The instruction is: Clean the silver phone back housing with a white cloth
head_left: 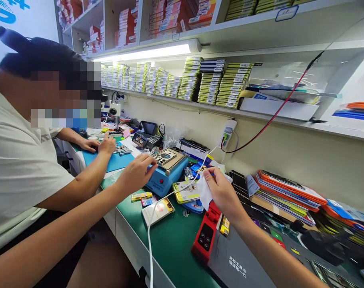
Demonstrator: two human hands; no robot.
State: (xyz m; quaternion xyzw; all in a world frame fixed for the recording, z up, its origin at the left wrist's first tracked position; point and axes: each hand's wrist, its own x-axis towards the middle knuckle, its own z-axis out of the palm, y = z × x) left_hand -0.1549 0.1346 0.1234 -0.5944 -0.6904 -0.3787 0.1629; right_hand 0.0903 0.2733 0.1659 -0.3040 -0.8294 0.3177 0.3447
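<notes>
My left hand (136, 174) reaches forward with bent fingers, its fingertips touching the near edge of the metal plate on a blue heating station (164, 182); nothing shows in its grip. My right hand (222, 193) is raised over the green mat (173, 244) and pinches a white wipe (204, 194) between thumb and fingers. A white cable (150, 236) runs from a wall charger (228, 133) under my right hand and off the bench's front edge.
A co-worker in a white shirt sits at my left, both hands (105, 145) on a blue mat by a microscope (114, 110). A red tester (206, 236), small packets (186, 192) and stacked phone parts (290, 194) crowd the bench. Shelves above hold yellow boxes (212, 84).
</notes>
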